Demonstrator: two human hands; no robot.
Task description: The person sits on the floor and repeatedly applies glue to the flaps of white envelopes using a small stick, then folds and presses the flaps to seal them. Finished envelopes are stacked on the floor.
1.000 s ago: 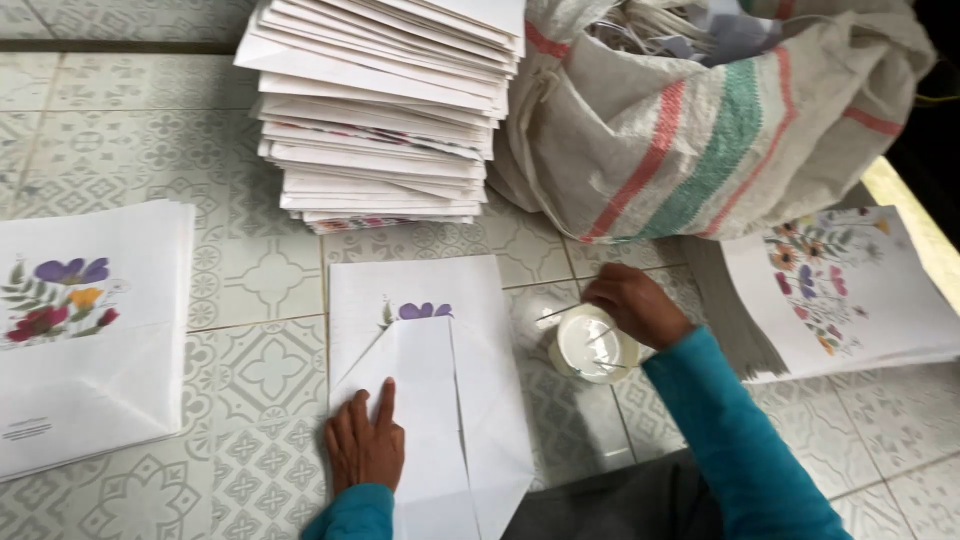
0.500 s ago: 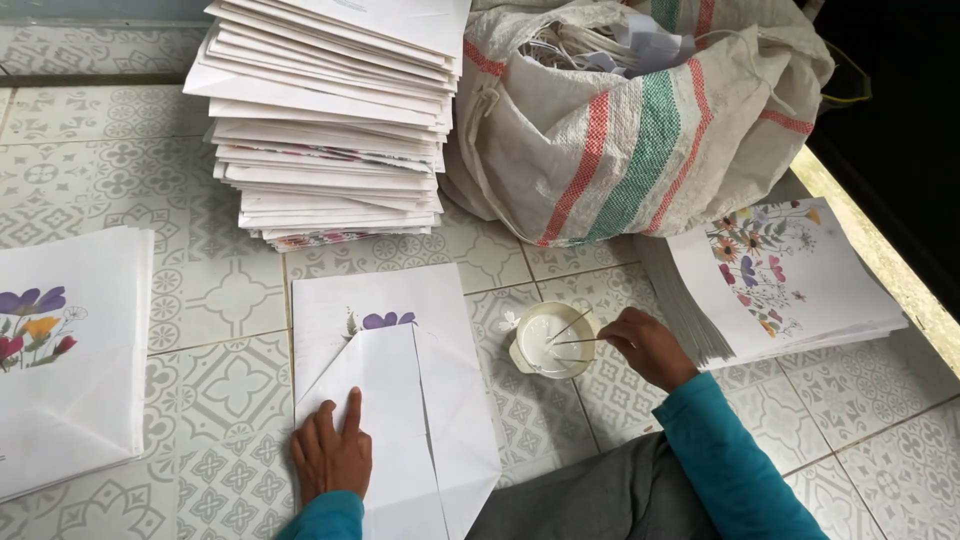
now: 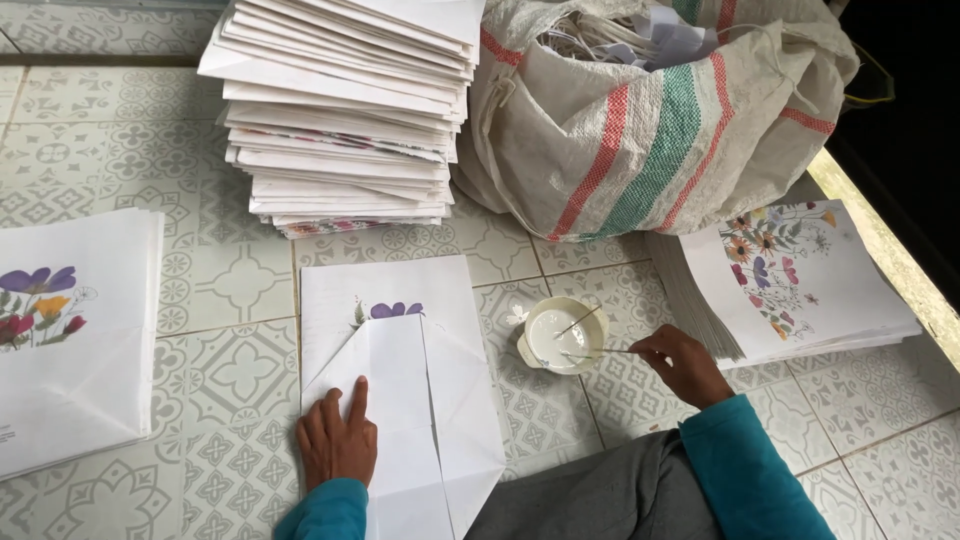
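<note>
The left hand (image 3: pixel 337 440) is pressing flat, fingers spread, on folded white paper (image 3: pixel 405 400); the right hand (image 3: pixel 685 365) is pinching a thin stick (image 3: pixel 600 352) (over a round glue bowl (image 3: pixel 563 335)).

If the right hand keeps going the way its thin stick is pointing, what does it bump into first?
The right hand points its thin stick leftward into the small round white bowl of pale paste. The stick's tip already seems to sit over the bowl, so that comes first; beyond lies the folded white paper bag.
</note>
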